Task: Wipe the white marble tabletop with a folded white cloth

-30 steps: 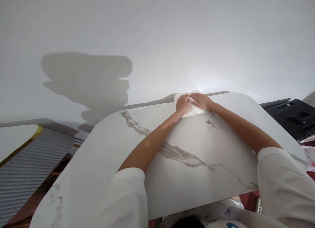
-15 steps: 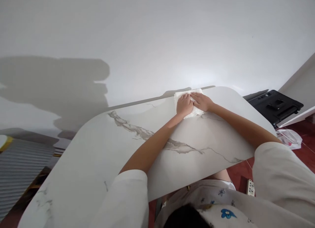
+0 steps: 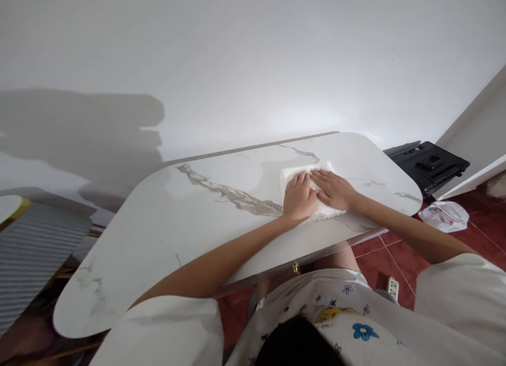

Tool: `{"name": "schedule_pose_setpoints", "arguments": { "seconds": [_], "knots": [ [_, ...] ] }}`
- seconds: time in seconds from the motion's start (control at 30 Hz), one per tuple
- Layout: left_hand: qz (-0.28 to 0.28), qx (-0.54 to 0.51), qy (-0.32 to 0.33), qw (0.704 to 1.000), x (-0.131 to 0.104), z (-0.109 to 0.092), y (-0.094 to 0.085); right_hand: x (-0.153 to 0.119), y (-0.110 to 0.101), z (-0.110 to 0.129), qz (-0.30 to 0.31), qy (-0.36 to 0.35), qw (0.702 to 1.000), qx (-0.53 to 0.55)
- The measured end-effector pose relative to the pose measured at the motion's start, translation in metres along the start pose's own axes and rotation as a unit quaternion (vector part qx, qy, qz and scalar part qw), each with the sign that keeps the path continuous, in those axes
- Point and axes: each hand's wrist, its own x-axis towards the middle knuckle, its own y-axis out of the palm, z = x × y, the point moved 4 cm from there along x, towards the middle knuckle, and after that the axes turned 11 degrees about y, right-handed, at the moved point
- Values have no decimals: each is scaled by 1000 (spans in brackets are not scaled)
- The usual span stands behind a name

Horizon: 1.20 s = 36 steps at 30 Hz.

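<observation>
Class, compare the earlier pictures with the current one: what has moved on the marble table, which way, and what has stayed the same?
Both hands, left hand and right hand, have drawn the white cloth back from the table's far edge toward the person's body. Nothing was picked up or let go. Both palms stay pressed flat on the cloth, side by side, and the marble table otherwise looks unchanged.

Both hands [image 3: 316, 194] flat — cloth [image 3: 290, 174], marble table [image 3: 177, 223]
</observation>
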Motion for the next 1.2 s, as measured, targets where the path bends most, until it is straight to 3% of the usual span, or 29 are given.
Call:
{"name": "schedule_pose_setpoints", "arguments": {
  "seconds": [0.17, 0.3, 0.4, 0.57, 0.67, 0.8, 1.2],
  "knots": [
    [13, -24, -1, 1000, -35, -27, -3, -45, -11, 17, -6, 4, 1000, 5],
    [28, -46, 2, 999, -48, -53, -3, -74, -20, 17, -8, 2, 1000, 10],
    [38, -56, 17, 998, -42, -70, 1, -88, -25, 5, -14, 13, 1000, -1],
    [49, -57, 58, 995, -11, -87, 17, -90, -27, -33, -34, 41, 998, -31],
    [46, -47, 57, 996, 12, -86, 25, -75, -25, -57, -32, 37, 998, -40],
    [21, -34, 34, 999, 41, -69, 31, -37, -19, -78, -15, 12, 999, -39],
    [-20, 1, -30, 999, 117, 25, 27, 101, 12, -104, 33, -22, 999, -17]
  ]
}}
